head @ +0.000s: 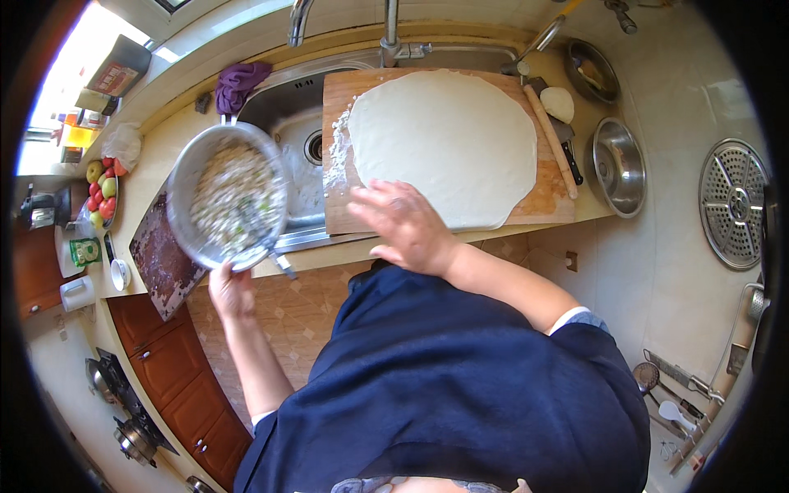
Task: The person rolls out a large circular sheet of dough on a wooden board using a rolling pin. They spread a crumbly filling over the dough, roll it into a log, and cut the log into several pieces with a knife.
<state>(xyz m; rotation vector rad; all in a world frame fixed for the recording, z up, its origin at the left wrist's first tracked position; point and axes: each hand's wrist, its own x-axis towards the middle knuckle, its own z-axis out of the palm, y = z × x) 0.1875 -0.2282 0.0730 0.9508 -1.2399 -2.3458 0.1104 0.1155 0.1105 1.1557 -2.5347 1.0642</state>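
Observation:
My left hand [232, 293] grips the near rim of a metal pot [179, 203], which is blurred by motion. Inside it lies a pale chopped filling [231, 194] with green bits, and a utensil handle [283, 265] sticks out over the near right rim. My right hand [404, 228] is empty, fingers spread, above the near edge of a wooden board [342, 212]. A large, thin sheet of rolled dough [447, 148] covers most of that board. Loose flour [338, 154] lies along the board's left side, and a wooden rolling pin [550, 142] rests along its right.
The board spans part of a steel sink [290, 132] below a faucet [391, 43]. To the right are a dough ball [557, 105], a black-handled knife [572, 163] and a steel bowl [618, 167]. A purple cloth [239, 86], a stained board [163, 252] and fruit [105, 191] stand left.

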